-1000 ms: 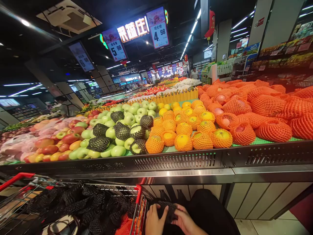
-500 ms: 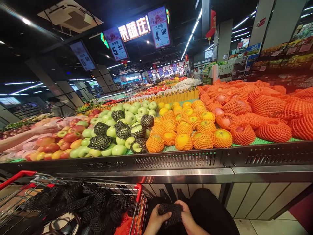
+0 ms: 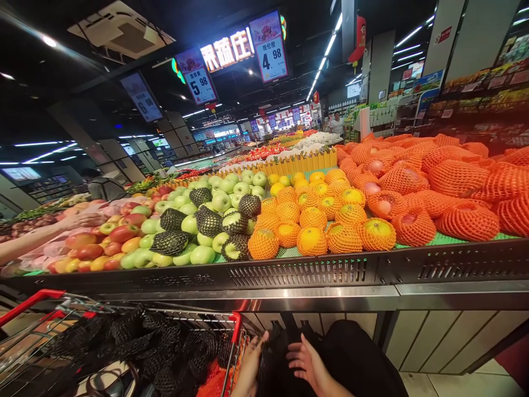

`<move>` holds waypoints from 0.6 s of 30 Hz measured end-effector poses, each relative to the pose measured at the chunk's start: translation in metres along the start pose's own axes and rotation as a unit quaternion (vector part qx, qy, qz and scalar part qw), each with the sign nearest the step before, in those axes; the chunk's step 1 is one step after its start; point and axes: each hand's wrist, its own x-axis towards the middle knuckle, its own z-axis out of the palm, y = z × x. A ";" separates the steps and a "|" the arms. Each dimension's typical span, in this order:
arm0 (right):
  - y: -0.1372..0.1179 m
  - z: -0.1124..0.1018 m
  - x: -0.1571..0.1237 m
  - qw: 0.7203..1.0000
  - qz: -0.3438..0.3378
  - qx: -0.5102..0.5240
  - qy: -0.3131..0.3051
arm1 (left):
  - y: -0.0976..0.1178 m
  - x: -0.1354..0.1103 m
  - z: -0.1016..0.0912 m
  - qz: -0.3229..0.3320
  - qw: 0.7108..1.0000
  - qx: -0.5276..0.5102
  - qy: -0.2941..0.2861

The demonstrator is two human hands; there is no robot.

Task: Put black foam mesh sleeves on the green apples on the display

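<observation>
My left hand (image 3: pixel 251 364) and my right hand (image 3: pixel 308 361) are low at the bottom edge, in front of my dark clothing and just right of the red-handled cart (image 3: pixel 235 325). Between them hangs a black foam net sleeve (image 3: pixel 276 347), hard to separate from the dark cloth behind it. The left hand's fingers stretch up along the sleeve's left side. The right hand's fingers are spread and point left at it. The cart holds a heap of black net sleeves (image 3: pixel 136 347) and some orange ones (image 3: pixel 210 377).
The fruit counter (image 3: pixel 289 273) runs across in front, bearing green apples (image 3: pixel 198 255), some in black nets, netted oranges (image 3: pixel 309 240), orange-netted fruit (image 3: pixel 454 182) and red apples (image 3: pixel 82 251). Another person's arm (image 3: pixel 37 237) reaches over the red apples from the left.
My hands were closed together on the black net sleeve; now they have drawn apart with fingers spread. The other person's arm has come further over the red apples.
</observation>
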 end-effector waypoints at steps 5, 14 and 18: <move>0.000 0.012 -0.012 0.987 0.056 0.092 -0.122 | -0.011 -0.028 0.020 -0.073 0.985 -0.015 -0.157; -0.006 0.008 -0.012 0.986 -0.024 0.153 -0.068 | 0.012 -0.020 0.008 0.025 0.985 0.072 -0.156; 0.002 0.002 -0.016 0.990 0.049 0.060 -0.121 | 0.017 -0.015 0.013 0.073 0.978 0.149 -0.127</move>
